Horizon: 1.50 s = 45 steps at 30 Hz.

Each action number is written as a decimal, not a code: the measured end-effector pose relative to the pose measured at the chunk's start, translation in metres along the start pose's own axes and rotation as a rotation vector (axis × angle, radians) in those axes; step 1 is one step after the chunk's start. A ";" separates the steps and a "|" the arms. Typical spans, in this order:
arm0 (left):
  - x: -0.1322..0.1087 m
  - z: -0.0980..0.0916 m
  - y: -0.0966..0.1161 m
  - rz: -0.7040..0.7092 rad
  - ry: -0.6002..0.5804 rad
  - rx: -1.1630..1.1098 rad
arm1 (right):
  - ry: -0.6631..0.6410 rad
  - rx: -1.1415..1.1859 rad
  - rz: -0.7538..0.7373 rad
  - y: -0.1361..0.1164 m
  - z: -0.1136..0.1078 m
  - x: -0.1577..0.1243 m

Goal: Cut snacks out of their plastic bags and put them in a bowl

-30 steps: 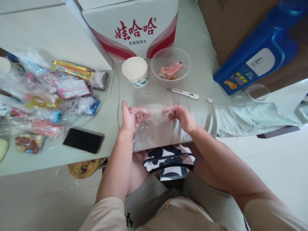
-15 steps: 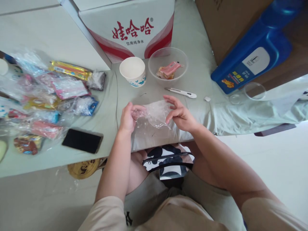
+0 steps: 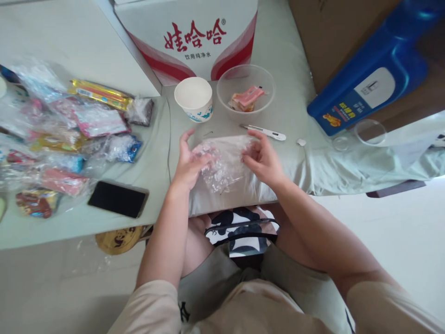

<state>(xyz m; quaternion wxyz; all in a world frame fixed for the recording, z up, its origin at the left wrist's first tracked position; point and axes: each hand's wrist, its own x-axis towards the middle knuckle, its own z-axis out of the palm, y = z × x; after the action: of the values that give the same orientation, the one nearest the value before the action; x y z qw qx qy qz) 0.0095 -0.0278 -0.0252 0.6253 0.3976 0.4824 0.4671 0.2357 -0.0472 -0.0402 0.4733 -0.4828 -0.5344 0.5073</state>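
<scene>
The clear plastic (image 3: 224,162) is between the two hands, just above the surface (image 3: 158,148). It is thin and see-through, and it is all crumpled on the side by the left hand (image 3: 187,164).

The left hand has just opened up. One finger now stands up, away from the plastic, and the others are at its edge. There is a wide gap beside that finger. I cannot tell how tightly this hand holds on.

The right hand (image 3: 264,160) has changed too. Its fingers were spread wide a moment ago, and now they have come closer together on the other edge. It looks like a narrow pinch, with the plastic in it. To me, this means the right hand may be doing more of the holding now, and the left one is freer to move.

The other things have stayed put. The knife (image 3: 266,132) lies just past the right hand's fingers. The bowl (image 3: 229,81), with small packs (image 3: 248,98) in it, sits beyond the knife. The cup (image 3: 194,98) stands upright past the left hand. The phone (image 3: 118,199) lies flat to the left of the left hand.
</scene>
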 end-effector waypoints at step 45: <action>0.000 0.016 -0.014 0.172 -0.197 0.210 | -0.127 -0.295 -0.256 -0.012 0.010 -0.009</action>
<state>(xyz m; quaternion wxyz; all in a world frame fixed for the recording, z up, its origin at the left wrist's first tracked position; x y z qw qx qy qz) 0.0276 -0.0324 -0.0353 0.5822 0.5447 0.4289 0.4247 0.2258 -0.0574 -0.0292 0.4235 -0.4421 -0.6885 0.3888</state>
